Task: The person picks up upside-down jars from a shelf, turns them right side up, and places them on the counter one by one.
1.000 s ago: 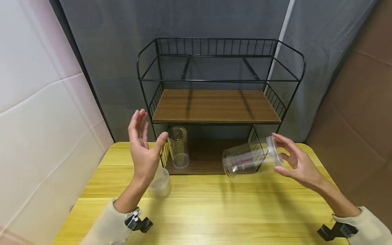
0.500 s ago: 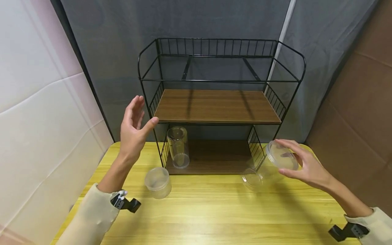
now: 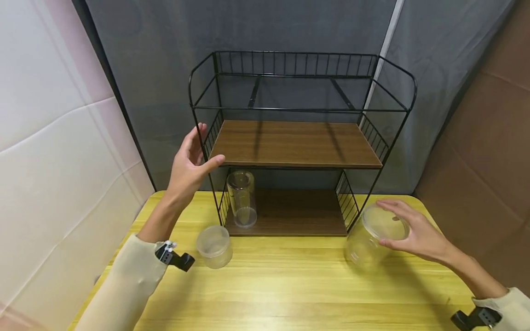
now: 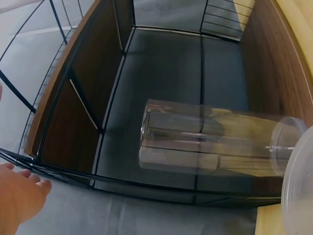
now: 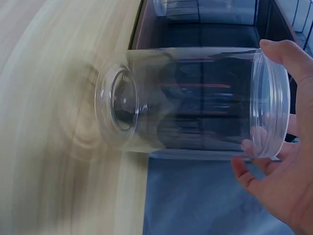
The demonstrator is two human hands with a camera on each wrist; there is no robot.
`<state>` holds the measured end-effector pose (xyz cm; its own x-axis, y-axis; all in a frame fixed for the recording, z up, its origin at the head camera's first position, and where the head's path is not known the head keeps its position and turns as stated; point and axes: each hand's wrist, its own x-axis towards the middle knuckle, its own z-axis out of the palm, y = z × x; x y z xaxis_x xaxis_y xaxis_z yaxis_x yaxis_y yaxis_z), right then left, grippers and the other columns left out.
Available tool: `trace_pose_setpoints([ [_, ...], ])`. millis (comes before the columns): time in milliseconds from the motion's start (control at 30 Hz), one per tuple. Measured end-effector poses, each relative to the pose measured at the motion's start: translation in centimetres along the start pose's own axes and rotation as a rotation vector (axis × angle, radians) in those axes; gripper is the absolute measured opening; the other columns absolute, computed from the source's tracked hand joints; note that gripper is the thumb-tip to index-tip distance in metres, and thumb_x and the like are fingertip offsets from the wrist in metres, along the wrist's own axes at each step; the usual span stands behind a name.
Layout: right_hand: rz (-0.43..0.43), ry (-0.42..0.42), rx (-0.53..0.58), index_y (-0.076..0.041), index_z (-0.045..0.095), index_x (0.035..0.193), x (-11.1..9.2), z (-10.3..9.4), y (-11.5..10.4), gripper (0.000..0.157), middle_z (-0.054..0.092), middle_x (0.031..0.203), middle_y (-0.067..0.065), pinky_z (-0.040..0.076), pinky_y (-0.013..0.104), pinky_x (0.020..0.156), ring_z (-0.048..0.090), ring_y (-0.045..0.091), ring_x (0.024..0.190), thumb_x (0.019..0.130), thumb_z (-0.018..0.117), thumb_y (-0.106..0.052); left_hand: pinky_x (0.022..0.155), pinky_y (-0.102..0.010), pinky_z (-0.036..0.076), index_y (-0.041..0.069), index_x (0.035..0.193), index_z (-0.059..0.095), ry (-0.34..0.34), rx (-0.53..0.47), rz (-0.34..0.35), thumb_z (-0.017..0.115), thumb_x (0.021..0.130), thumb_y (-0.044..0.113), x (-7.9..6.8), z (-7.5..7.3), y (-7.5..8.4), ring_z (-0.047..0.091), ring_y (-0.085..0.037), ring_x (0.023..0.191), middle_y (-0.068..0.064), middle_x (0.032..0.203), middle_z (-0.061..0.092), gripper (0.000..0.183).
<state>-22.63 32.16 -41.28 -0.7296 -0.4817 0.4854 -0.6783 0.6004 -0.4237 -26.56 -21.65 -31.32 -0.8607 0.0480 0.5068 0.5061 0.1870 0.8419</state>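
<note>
My right hand [image 3: 422, 236] grips a clear plastic jar [image 3: 364, 250] by its lid end, thumb on one side and fingers on the other. The right wrist view shows the see-through jar [image 5: 195, 103] whole, its round base close over the table. Beside the left front post of a black wire rack [image 3: 296, 145], my left hand [image 3: 186, 172] is raised with fingers spread and holds nothing. On the rack's bottom board, at the left, stands another tall clear jar [image 3: 241, 197]. A short translucent tub [image 3: 214, 248] with a lid sits on the table below my left hand.
The rack has two brown wooden boards; its top level is only a frame with crossbars. A yellow wood-grain table [image 3: 281, 294] carries everything. White panel [image 3: 74, 115] stands left, brown panel [image 3: 480, 138] right, and a grey curtain hangs behind.
My right hand has lowered the jar toward the table, right of the rack, turning it from tilted sideways to more upright. My left hand has moved up and back to the rack's left post.
</note>
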Motion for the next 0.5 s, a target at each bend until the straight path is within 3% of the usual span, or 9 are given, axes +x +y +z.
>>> trace_pose_setpoints([
  [267, 0.028, -0.004, -0.103, -0.005, 0.060, 0.148, -1.4, 0.5, 1.4, 0.094, 0.060, 0.142, 0.015, 0.046, 0.010, 0.092, 0.047, -0.001, 0.127, 0.065, 0.102, -0.020, 0.131, -0.026, 0.018, 0.014, 0.168, 0.027, -0.028, -0.002, -0.023, 0.083, 0.095, 0.024, 1.0, 0.2, -0.3, 0.018, -0.010, 0.161, -0.004, 0.175, 0.025, 0.093],
  [500, 0.049, -0.029, -0.142, -0.002, 0.058, 0.148, -2.2, 0.6, 2.0, 0.094, 0.057, 0.144, 0.018, 0.049, 0.013, 0.091, 0.053, 0.025, 0.124, 0.067, 0.101, -0.024, 0.132, -0.030, 0.017, 0.016, 0.169, 0.026, -0.038, 0.041, -0.061, 0.083, 0.094, 0.021, 1.3, 0.2, -0.2, 0.017, -0.008, 0.161, 0.000, 0.175, 0.024, 0.094],
])
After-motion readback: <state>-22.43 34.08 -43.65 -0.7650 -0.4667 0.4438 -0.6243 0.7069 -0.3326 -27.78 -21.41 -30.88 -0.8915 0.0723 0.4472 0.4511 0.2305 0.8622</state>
